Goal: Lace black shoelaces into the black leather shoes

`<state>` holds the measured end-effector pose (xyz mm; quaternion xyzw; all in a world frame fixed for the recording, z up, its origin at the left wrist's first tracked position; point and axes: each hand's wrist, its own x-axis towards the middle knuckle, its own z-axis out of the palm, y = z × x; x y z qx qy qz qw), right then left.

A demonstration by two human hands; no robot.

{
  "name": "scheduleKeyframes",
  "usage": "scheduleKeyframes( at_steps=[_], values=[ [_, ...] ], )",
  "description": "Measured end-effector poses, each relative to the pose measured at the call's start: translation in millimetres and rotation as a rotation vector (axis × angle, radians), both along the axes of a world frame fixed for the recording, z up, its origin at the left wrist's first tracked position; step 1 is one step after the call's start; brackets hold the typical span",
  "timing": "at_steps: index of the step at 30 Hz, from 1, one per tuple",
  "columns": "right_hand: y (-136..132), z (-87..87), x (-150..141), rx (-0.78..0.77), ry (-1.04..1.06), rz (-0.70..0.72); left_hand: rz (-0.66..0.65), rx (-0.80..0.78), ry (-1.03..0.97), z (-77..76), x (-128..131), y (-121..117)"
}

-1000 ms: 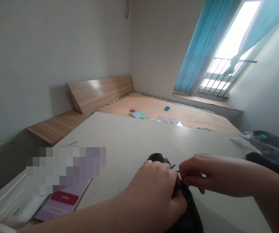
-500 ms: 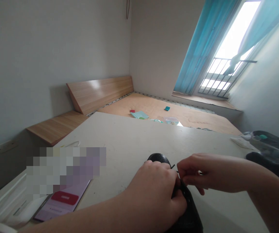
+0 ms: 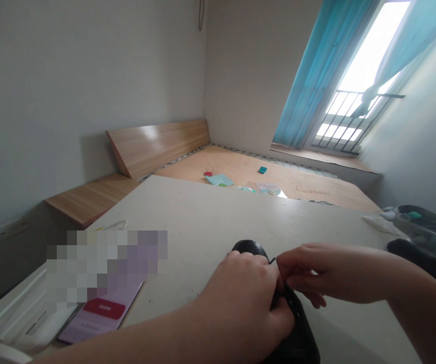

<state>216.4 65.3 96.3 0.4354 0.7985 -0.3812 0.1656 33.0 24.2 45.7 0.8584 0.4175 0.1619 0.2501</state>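
A black leather-look shoe (image 3: pixel 250 247) lies on the white table in front of me, its rounded end pointing away. My left hand (image 3: pixel 254 288) is wrapped over the middle of it, hiding much of its top. Close against the left hand, my right hand (image 3: pixel 301 270) has thumb and fingers pinched together at the shoe's right side. A short, thin black lace (image 3: pixel 272 261) sticks out between the two hands; the rest of it is hidden by the fingers.
A phone with a lit screen (image 3: pixel 104 316) and a white object (image 3: pixel 39 328), partly pixelated, lie at the left of the white table (image 3: pixel 187 212). At the right are a dark object (image 3: pixel 407 248) and a clear plastic container (image 3: pixel 426 222). Beyond stands a bed (image 3: pixel 233 159) with small items.
The right hand's fingers have shifted slightly at the shoe's side. My left hand keeps its hold. The whole view has moved a little.
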Motion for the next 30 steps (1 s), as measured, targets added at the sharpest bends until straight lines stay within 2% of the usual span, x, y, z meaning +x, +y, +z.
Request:
scheduleKeyframes(
  at_steps=[6, 10, 14, 21, 26, 30],
  values=[
    [-3.8, 0.6, 0.0, 0.082, 0.052, 0.002, 0.0, 0.018, -0.007, 2.2, -0.9, -1.1],
    [-8.2, -4.3, 2.1, 0.067, 0.079, -0.076, -0.002, 0.028, -0.014, 1.7, -1.2, -0.3],
    [-19.8, -20.0, 9.6, 0.047, 0.162, -0.219, 0.002, 0.021, -0.025, 1.3, -0.8, -0.2],
    [-41.0, -59.2, 21.0, 0.018, 0.502, -0.463, 0.017, -0.003, -0.03, 0.4, 0.0, 0.1],
    [-49.6, -73.4, 22.0, -0.057, 0.626, -0.549, 0.023, -0.013, -0.029, 0.4, 1.1, 0.9],
    [-51.2, -79.2, 24.3, -0.148, 0.698, -0.562, 0.023, -0.019, -0.029, -0.3, 1.5, 1.9]
  ],
)
